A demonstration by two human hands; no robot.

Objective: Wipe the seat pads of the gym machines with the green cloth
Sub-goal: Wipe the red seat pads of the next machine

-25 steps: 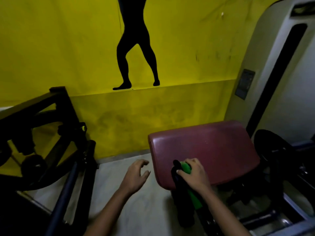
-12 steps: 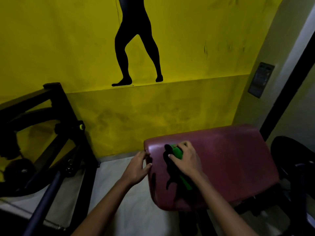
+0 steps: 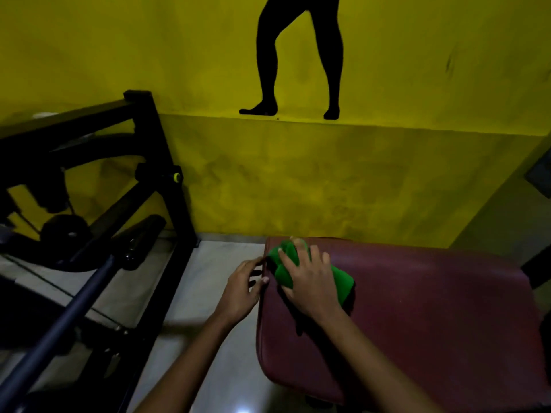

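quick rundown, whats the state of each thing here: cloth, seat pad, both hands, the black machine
green cloth: bunched up, pressed on the pad's far left corner
seat pad: maroon, bare apart from the cloth
right hand: fingers spread over the cloth, pressing it down
left hand: holds nothing, fingertips at the pad's left edge
black machine: unused, left of the pad

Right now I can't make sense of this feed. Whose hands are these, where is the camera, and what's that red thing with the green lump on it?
The camera sits on a person's head and looks down at their own bare hands. The red thing is a padded gym seat. The right hand presses a bunched green cloth onto its far left corner. The left hand touches the pad's left edge, holding nothing. Left of them stands a black machine frame, and a yellow wall is behind.
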